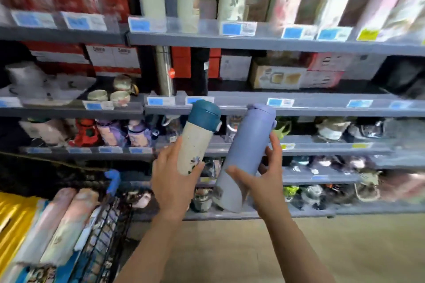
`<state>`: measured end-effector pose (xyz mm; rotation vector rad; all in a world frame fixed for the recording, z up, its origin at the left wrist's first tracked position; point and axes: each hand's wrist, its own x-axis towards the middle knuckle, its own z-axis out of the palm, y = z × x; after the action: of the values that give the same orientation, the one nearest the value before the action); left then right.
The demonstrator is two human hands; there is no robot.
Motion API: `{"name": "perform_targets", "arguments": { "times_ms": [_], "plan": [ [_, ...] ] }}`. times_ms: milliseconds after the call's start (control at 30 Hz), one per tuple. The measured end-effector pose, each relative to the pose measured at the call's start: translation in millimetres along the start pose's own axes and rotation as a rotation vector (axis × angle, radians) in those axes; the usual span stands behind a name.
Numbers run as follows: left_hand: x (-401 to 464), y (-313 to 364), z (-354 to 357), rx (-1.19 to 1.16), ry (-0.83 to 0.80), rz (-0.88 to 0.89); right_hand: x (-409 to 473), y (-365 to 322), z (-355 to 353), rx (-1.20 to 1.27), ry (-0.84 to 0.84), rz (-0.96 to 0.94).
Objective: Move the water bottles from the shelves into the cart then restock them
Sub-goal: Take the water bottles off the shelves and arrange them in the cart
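1. The cart (101, 236) stands at the lower left, a dark wire basket cut off by the frame edge; pale bottles (66, 220) lie in it side by side, their ends out of view, and the yellow thing beside them is too blurred to name
2. The left hand (171, 181) is wrapped around the lower part of the cream bottle (195, 145), thumb across the front and fingers behind, out of sight; the palm hides the bottle's base
3. The cream bottle is held in the air before the shelves (299, 110), tilted slightly right, its teal cap (204, 114) up and level with a shelf edge
4. The purple bottle (243, 156) is just beside it on the right, apart from it, also in the air and leaning right; its grey lower end reaches down in front of the bottom shelf
5. The right hand (269, 181) grips the purple bottle at its middle, thumb pressed on the front and fingers curled round the far side, only their tips showing
6. The shelves fill the background, stocked with boxes, cups and more bottles; motion blur makes the blue price tags (239, 28) and most goods unreadable, worst at the right edge
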<state>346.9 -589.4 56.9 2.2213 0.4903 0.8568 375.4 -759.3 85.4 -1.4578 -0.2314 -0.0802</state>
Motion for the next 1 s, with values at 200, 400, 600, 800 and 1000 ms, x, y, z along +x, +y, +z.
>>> {"name": "perform_targets", "arguments": {
  "times_ms": [200,400,600,800,1000],
  "plan": [
    [15,56,60,0.049,-0.039,0.207,20,-16,-63,-0.030,0.133,-0.065],
    [70,74,119,0.102,-0.023,0.335,73,-7,-97,-0.051,0.245,-0.088],
    [154,78,192,0.092,0.023,0.500,171,12,-105,0.023,0.397,-0.111],
    [222,82,252,0.032,0.027,0.628,264,31,-107,0.034,0.587,-0.155],
    [249,81,293,0.024,0.009,0.659,312,44,-113,0.068,0.719,-0.119]
  ]
}}
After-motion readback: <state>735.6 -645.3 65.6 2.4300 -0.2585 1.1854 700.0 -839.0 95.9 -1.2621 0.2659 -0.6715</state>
